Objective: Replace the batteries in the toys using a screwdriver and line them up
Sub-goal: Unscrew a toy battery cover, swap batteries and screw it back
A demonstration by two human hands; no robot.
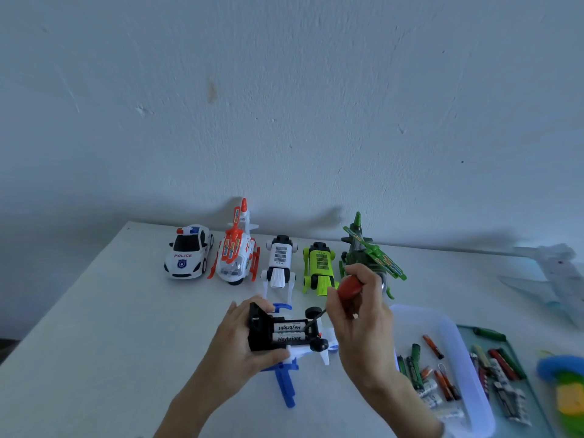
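Back row, centre of frame, left to right: white plastic police car (187, 251); white and orange toy helicopter (236, 252); white boxy robot toy (279, 263); lime-green boxy robot toy (319, 269); dark green toy helicopter (369, 255), partly hidden behind the right hand. All five lined up on the white table (94, 327), noses toward the viewer. Lower centre: left hand (235, 338) clenched round the black battery housing of a white and blue toy helicopter (286, 343), belly-up, with the hinged black cover swung open at left. Two white cylindrical batteries (289, 332) seated side by side in the bay, long axes left to right across the frame. Blue tail pointing toward the bottom edge. Just right: right hand (363, 317) grasping the red-handled screwdriver (347, 289), shaft slanting down-left, tip touching the right end of the upper battery. Right hand nearer the tool end; likely step, levering a battery out or seating it, uncertain which. Lower right: clear plastic tray (467, 390) of loose batteries; green tray (537, 403) beside it.
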